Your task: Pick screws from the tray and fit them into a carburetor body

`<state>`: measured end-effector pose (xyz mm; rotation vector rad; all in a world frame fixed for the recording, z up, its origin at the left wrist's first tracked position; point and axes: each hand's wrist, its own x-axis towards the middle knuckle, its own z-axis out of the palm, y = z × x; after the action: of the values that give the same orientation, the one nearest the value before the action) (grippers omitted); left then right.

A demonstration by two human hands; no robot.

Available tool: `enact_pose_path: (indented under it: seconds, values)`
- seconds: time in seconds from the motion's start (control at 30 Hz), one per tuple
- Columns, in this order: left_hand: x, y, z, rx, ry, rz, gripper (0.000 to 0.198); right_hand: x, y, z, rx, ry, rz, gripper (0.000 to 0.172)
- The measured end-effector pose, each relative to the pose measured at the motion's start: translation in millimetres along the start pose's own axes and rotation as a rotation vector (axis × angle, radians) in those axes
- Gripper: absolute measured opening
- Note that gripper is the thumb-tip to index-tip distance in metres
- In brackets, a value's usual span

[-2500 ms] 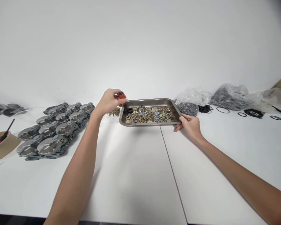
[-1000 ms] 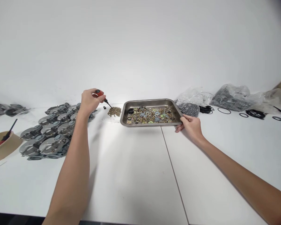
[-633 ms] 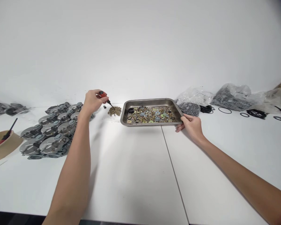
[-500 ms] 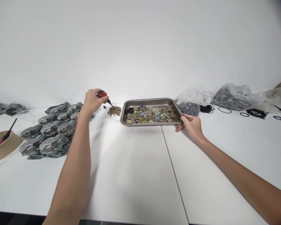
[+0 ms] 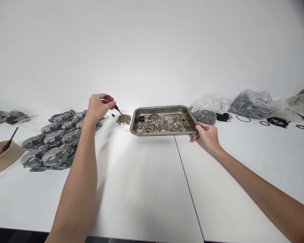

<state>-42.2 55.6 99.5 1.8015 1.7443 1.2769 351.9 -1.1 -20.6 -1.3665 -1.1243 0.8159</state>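
Note:
My left hand (image 5: pixel 98 107) is closed around the red and black handle of a screwdriver (image 5: pixel 109 100). Its dark shaft slants down to the right, with the tip at a small heap of brass-coloured screws or similar small parts (image 5: pixel 123 119). My right hand (image 5: pixel 207 135) grips the right front corner of a metal tray (image 5: pixel 164 134), thumb on the rim and fingers underneath. Inside the tray lie many mixed brass-coloured screws (image 5: pixel 155 125), washers and black rings. Whether the tray rests on the table or is slightly raised I cannot tell.
Grey metal castings with round covers (image 5: pixel 56 139) stand in rows at left. A beige bowl (image 5: pixel 11 160) holding another tool is at far left. Plastic bags of dark parts (image 5: pixel 252 103) lie at right, with black rubber rings (image 5: pixel 277 122). A white wall closes off the back.
My left hand has shifted slightly left with the screwdriver, which now leans more. My right hand and the tray look nearly unchanged.

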Motion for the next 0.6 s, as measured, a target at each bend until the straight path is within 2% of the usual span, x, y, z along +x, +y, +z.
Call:
enact_pose_path:
  seconds: [0.07,0.2,0.3,0.47,0.6]
  values:
    - [1,-1,0.4,0.003,0.001,0.014,0.022,0,0,0,0.000,-0.002,0.000,0.023]
    - [2,-4,2.0,0.050,-0.096,-0.027,0.025,0,-1,0,0.001,-0.005,-0.001,0.022]
    - [1,-2,1.1,0.026,-0.089,-0.024,0.023,-1,-1,0,0.003,-0.008,-0.001,0.022]
    - [-7,14,-5.3,-0.017,-0.018,0.039,0.019,1,1,0,0.005,-0.008,0.001,0.024]
    - [-15,29,-6.2,-0.038,-0.040,0.080,0.017,1,3,-1,0.011,-0.009,-0.001,0.024]
